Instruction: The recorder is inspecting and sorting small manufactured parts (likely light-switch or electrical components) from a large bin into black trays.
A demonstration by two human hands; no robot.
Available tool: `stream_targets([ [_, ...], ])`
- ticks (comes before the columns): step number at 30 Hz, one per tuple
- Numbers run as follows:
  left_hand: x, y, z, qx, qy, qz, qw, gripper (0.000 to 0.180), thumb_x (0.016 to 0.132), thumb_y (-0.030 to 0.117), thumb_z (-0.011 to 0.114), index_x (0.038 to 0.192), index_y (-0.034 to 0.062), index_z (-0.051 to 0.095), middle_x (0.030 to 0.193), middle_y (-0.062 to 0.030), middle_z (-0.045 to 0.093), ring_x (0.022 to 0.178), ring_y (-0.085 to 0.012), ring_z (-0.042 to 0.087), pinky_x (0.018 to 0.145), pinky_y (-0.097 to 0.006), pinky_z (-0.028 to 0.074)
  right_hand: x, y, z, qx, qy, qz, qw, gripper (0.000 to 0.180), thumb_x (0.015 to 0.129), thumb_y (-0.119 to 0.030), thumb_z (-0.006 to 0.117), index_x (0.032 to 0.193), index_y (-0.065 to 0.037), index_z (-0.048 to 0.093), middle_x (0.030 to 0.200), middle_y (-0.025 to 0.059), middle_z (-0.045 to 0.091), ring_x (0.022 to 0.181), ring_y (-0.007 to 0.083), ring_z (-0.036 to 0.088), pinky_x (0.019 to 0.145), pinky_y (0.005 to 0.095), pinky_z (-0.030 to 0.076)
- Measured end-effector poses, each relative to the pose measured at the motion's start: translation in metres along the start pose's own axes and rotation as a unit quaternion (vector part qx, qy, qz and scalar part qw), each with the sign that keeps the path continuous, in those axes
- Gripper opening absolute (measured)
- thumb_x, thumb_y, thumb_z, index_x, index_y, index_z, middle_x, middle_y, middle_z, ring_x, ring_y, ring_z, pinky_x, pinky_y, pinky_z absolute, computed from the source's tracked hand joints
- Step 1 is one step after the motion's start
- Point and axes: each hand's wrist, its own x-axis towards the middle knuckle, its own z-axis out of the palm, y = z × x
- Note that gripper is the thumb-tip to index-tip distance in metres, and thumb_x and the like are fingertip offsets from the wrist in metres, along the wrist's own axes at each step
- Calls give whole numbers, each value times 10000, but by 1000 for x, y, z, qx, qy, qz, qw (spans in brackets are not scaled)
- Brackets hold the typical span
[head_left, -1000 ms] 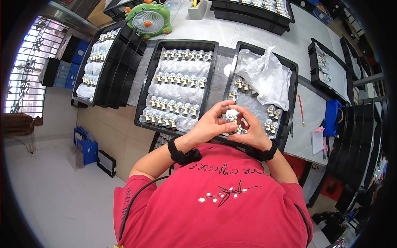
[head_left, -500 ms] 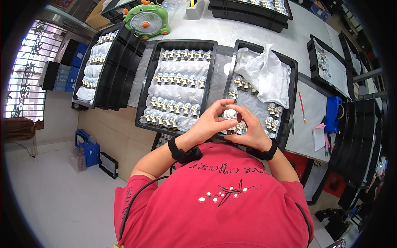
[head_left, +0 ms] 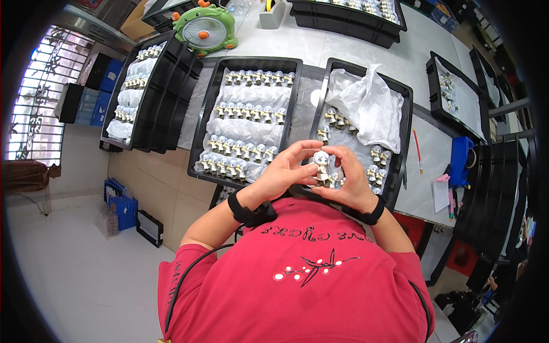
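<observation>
A small figurine (head_left: 322,167) with pale hair and a white outfit stands upright between my two hands, its front showing. My left hand (head_left: 283,171) pinches it from the left with thumb and fingers. From the right, my right hand (head_left: 350,182) grips it, the thumb near its base and the fingers by its head. Below them is a black tray (head_left: 407,108) with similar figurines (head_left: 377,166) along its sides and a crumpled white sheet (head_left: 374,108) at its far part. Left of this stands another black tray (head_left: 297,77) bearing several rows of such figurines.
Stacked black trays (head_left: 171,108) rise at the left, beside a green fan (head_left: 207,30). A tape dispenser (head_left: 272,16) and another filled tray (head_left: 343,26) sit at the back. To the right lie a red brush (head_left: 417,150), a blue holder (head_left: 459,160) and a further tray (head_left: 466,108).
The figurine has been turned between my fingers: its head top showed before, and now its front and body show. Both hands stay nearly in place.
</observation>
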Motion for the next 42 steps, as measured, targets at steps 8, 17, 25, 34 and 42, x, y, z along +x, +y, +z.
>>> stream_targets([
  [8,3,-6,-3,-40,33,-3,999,387,929,199,581,1278,67,479,1189,-28,558,1038,-106,550,839,-279,505,5,-1,2,-40,46,-32,998,762,567,-188,860,1227,-93,489,1091,106,561,949,259,570,737,344,495],
  [17,12,-4,-6,-170,-70,-17,983,393,967,234,498,1310,51,437,1231,-99,529,1066,-248,590,841,-347,520,7,-1,6,-16,71,-54,996,840,536,-147,879,1263,-96,462,1101,104,572,911,250,594,754,343,512],
  [25,15,-1,-6,-182,-94,-5,979,449,976,238,466,1365,33,375,1249,-109,513,1108,-261,574,861,-357,516,8,4,5,-7,81,-57,995,858,527,-161,887,1264,-88,453,1146,118,555,934,259,596,794,364,507],
  [34,10,2,-17,-118,-54,7,992,483,929,195,572,1352,53,387,1179,-94,558,1057,-231,601,843,-338,518,16,10,10,12,43,-56,997,622,542,-157,870,1091,-103,584,1114,93,568,1003,277,568,837,366,474],
  [42,-15,9,-111,492,213,6,844,385,778,139,727,1136,90,593,781,-45,598,711,-129,567,641,-286,462,9,24,7,-4,24,66,998,366,685,-104,789,1008,-63,622,1051,78,587,812,206,565,681,288,454],
])
